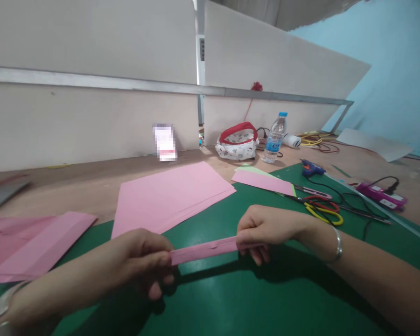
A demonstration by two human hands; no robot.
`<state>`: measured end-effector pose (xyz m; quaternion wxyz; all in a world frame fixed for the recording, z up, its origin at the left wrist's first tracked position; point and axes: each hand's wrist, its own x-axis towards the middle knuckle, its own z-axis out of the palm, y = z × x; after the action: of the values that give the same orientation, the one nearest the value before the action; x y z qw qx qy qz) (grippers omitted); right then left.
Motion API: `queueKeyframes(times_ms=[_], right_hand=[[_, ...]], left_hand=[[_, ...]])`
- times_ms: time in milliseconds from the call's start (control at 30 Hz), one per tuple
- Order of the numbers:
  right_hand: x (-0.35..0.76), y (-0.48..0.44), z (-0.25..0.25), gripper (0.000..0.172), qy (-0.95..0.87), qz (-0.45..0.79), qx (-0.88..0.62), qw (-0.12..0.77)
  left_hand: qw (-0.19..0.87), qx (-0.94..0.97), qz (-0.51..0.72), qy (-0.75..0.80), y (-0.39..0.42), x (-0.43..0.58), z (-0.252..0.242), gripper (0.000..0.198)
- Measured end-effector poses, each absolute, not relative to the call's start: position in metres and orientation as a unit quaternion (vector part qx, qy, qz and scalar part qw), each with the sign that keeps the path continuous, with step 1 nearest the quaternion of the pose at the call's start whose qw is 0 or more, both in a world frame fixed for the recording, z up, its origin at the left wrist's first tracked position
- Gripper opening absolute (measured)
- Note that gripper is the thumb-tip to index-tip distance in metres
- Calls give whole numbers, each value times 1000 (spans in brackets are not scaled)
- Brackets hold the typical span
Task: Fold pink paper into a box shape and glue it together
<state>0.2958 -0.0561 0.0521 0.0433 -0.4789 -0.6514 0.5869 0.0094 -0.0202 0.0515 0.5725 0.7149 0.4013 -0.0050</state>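
Observation:
A narrow pink paper strip [206, 250] is stretched between my two hands, a little above the green mat [217, 298]. My left hand [147, 259] pinches its left end between thumb and fingers. At the other end, my right hand [257, 233] is closed over the strip, hiding part of it. The strip looks folded, with a crease along its length, and tilts up slightly to the right. Just beyond the hands lie large pink paper sheets [171, 196] in a stack. Folded pink paper [42, 242] rests left of my left arm.
Scissors with red and yellow handles [324, 211] lie beyond my right wrist, near a glue gun [311, 168] and a purple power strip [383, 196]. Behind stand a water bottle [275, 140], a white-and-red pouch [237, 144] and a blurred-out phone-like object [165, 142]. Smaller pink paper [264, 181] overlaps green paper.

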Motion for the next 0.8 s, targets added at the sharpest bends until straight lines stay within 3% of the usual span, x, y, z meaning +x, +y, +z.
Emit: queueKeyframes(times_ms=[233,367,500,633,700,800], right_hand=[[301,-52,48,16,-647,637,-413,72],[305,-52,48,25,-634,676,-368,72],[301,-53,51,34,-618,672,-394,109],[275,-69,59,26,-570,637,-460,240],[259,-83,61,19,-547,645,-455,279],[238,-105,57,12,-529,678,-446,247]], left_hand=[[538,723,36,432,-13,-3,68,21],[534,702,97,461,-13,-11,70,18],[637,563,239,470,-3,-17,61,12],[667,436,392,460,-1,1,49,16],[696,418,393,432,-13,19,46,17],[748,416,326,400,-43,45,45,19]])
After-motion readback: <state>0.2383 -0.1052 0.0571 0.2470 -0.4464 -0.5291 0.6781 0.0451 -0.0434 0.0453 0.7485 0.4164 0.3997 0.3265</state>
